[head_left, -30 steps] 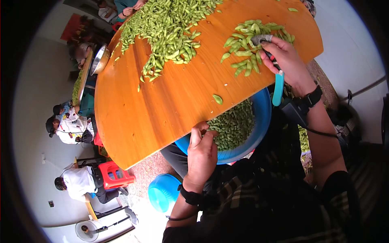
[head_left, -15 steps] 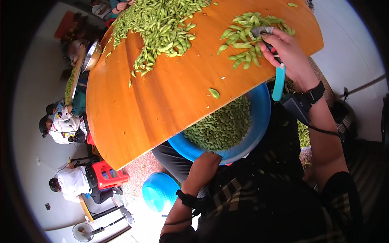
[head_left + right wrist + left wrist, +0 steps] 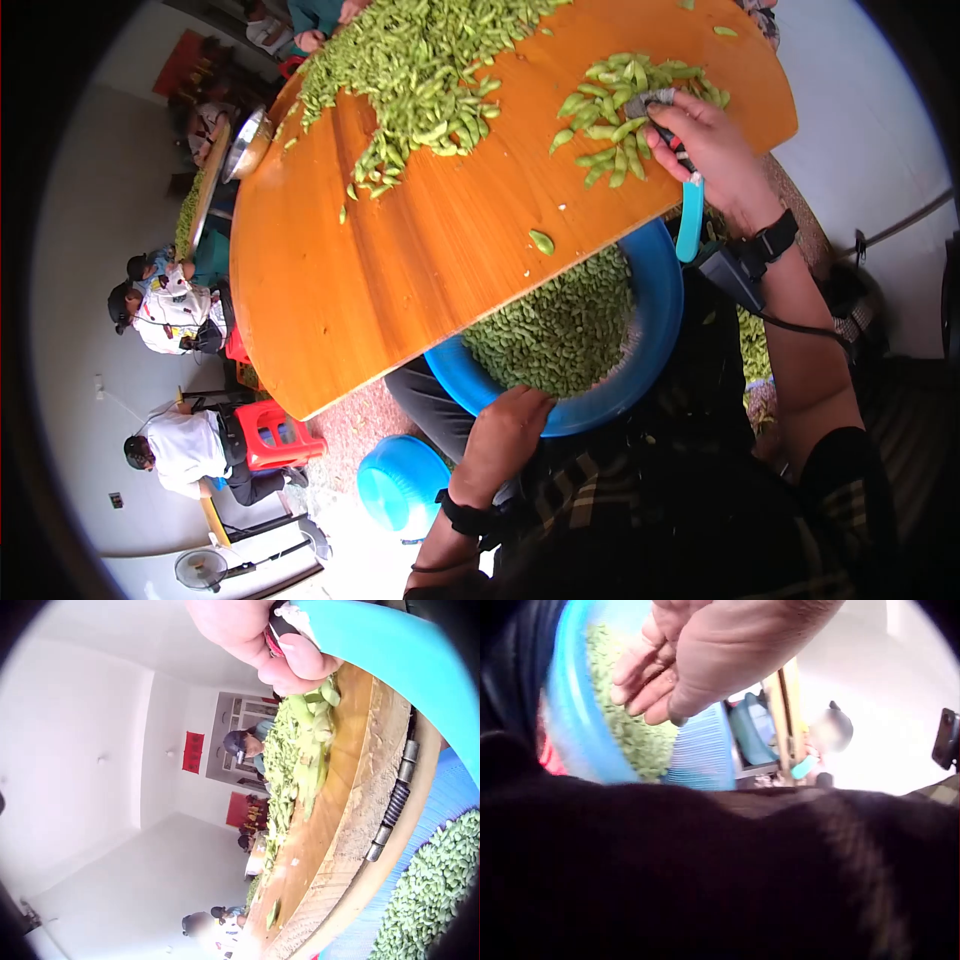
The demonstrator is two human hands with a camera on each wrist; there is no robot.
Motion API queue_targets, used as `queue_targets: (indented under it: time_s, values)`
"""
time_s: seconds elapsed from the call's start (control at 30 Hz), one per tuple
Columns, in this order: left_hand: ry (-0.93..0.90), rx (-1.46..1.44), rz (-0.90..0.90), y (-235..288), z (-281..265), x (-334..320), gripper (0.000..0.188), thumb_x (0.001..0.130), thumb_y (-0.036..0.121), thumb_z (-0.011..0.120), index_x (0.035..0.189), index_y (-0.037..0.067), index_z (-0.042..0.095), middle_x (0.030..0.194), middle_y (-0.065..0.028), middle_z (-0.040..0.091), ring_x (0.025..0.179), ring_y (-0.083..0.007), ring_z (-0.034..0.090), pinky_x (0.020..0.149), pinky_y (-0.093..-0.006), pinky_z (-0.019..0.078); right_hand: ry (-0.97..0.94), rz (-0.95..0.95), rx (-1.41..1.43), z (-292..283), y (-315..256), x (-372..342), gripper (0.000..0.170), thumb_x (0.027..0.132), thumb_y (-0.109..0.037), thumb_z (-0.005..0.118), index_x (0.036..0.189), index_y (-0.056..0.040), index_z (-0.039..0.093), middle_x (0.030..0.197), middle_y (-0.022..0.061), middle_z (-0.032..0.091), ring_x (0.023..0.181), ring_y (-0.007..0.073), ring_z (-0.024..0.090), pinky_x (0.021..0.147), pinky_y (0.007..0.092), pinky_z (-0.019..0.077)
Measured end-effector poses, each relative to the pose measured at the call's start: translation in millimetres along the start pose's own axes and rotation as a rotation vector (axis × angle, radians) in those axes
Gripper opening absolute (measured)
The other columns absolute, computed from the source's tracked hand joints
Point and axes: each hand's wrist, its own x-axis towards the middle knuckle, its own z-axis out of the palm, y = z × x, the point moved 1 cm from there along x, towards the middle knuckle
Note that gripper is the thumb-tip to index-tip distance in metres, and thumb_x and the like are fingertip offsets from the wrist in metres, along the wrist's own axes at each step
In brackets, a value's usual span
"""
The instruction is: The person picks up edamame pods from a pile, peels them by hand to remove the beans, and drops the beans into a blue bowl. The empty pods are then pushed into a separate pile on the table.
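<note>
The table (image 3: 430, 270) hides the far part of the blue tub (image 3: 662, 335) and some of its beans (image 3: 560, 330). The big pile of pods (image 3: 420, 80) is cut off at the top. The right hand (image 3: 715, 150) covers part of the tool (image 3: 691, 220), and the right wrist view cuts off its handle. In the left wrist view, a dark sleeve (image 3: 667, 862) hides the low part and the beans are too blurry to count.

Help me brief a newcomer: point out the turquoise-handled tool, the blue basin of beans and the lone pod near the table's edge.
Turquoise-handled tool (image 3: 690, 222): head view, on its handle.
Blue basin (image 3: 662, 310): head view, on its inner wall.
Lone pod (image 3: 541, 242): head view, on its middle.
</note>
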Motion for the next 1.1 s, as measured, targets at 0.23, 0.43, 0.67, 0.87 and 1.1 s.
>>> queue_targets:
  time_s: [0.23,0.43,0.67,0.87,1.1]
  values:
    - [0.524,0.322,0.208,65.5,-58.6,78.3,0.063,0.088,0.016,0.063,0.14,-0.005,0.033,0.143,-0.0273,0.035,0.125,-0.045,0.042,0.104,-0.0456,0.0373,-0.002,0.069,0.173,-7.1,-19.6,-13.3,0.024,0.096,-0.016,0.047,0.109,-0.0003,0.06,0.063,0.0035,0.054,0.043,0.0082,0.043,0.038,0.0221,0.0287]
    - [0.477,0.326,0.214,78.9,-32.6,145.4,0.09,0.091,0.039,0.061,0.146,-0.011,0.01,0.15,-0.0341,0.017,0.141,-0.0454,0.02,0.115,-0.0489,0.0203,0.145,0.111,0.06,-44.5,-36.2,-65.3,0.024,0.096,-0.015,0.045,0.111,-0.0041,0.06,0.059,0.0004,0.05,0.038,0.008,0.039,0.038,0.0218,0.0255]
    - [0.098,0.089,0.488,142.4,-12.8,235.9,0.085,0.095,0.05,0.048,0.148,-0.006,0.012,0.154,-0.0295,0.011,0.146,-0.0387,0.005,0.117,-0.0471,0.0104,0.233,0.144,0.088,-72.5,-6.1,-104.2,0.011,0.095,-0.011,0.046,0.091,-0.0052,0.055,0.059,0.0024,0.052,0.039,0.0093,0.042,0.036,0.0228,0.0274]
    - [0.785,0.556,0.287,55.0,-109.5,261.9,0.029,0.076,-0.002,0.056,0.104,-0.001,0.062,0.103,-0.0155,0.06,0.097,-0.0322,0.054,0.089,-0.0416,0.0433,0.215,0.111,0.047,-79.9,-7.6,-113.7,0.015,0.095,-0.01,0.045,0.081,-0.0066,0.048,0.058,0.003,0.051,0.039,0.0094,0.042,0.036,0.023,0.0271]
    - [0.666,0.389,0.174,-13.2,-158.5,232.9,0.014,0.079,0.005,0.065,0.092,0.0,0.067,0.095,-0.0177,0.065,0.088,-0.0372,0.063,0.078,-0.0432,0.0521,0.103,0.166,-0.024,-36.7,-29.2,-101.2,0.012,0.097,-0.01,0.046,0.098,-0.0039,0.056,0.06,0.0002,0.049,0.042,0.0073,0.042,0.038,0.0217,0.029]
